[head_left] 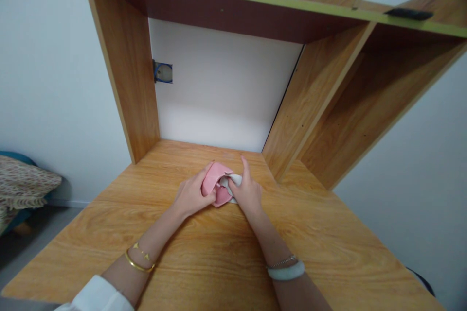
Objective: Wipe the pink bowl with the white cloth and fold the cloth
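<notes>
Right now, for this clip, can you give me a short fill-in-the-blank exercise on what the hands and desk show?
1. Both hands hold a small folded cloth item whose main colour is ____.
2. The left hand wears a bangle coloured ____.
3. The right hand grips the item's ____ part, pale grey-white.
4. The item rests on a desk made of ____.

Missing words: pink; gold; right; wood

A small pink pouch point(215, 185) lies crumpled on the desk.

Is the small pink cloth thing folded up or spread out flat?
Folded up: the small pink cloth thing sits bunched between the left hand and right hand.
</notes>
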Demonstrator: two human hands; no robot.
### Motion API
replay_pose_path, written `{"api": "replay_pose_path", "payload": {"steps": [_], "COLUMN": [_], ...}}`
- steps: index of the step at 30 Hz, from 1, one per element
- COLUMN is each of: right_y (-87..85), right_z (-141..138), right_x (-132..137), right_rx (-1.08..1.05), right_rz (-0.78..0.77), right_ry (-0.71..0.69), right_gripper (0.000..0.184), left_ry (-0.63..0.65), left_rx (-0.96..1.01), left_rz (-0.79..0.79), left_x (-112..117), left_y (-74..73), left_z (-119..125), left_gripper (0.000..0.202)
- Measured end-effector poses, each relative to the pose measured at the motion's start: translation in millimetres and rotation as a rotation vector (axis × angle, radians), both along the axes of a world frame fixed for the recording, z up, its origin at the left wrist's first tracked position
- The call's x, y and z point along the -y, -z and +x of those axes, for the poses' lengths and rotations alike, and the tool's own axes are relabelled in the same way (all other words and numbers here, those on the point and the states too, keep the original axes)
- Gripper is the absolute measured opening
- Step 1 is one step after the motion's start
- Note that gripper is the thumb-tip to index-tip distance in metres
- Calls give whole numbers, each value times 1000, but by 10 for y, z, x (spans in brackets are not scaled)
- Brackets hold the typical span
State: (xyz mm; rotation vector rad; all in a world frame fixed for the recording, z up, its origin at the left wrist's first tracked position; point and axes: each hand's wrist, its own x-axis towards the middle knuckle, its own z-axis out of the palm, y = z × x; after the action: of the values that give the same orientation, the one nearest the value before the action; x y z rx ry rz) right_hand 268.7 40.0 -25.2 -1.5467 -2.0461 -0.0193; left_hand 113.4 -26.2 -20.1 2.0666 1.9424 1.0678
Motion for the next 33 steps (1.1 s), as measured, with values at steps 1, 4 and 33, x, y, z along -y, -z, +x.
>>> {"api": "replay_pose_path", "payload": {"steps": [1,4,33], "right_y": [16,64,51], "right_z": [-7,-29,-15], "right_x": [-6,-20,-6], "right_rx": [7,-13,-7], "right_rz": [-30,-102,-104], "right_ry": [-9,-43,-54], "right_gripper": [73,67,72], "left_ry": [1,9,33], "left_rx": [-3,15,-2], "left_rz": [-1,6,75], "left_x": [-2,-26,-12], "left_y": [1,13,35], "left_z": [-7,-26,-40], "left_gripper": [71,70,65]}}
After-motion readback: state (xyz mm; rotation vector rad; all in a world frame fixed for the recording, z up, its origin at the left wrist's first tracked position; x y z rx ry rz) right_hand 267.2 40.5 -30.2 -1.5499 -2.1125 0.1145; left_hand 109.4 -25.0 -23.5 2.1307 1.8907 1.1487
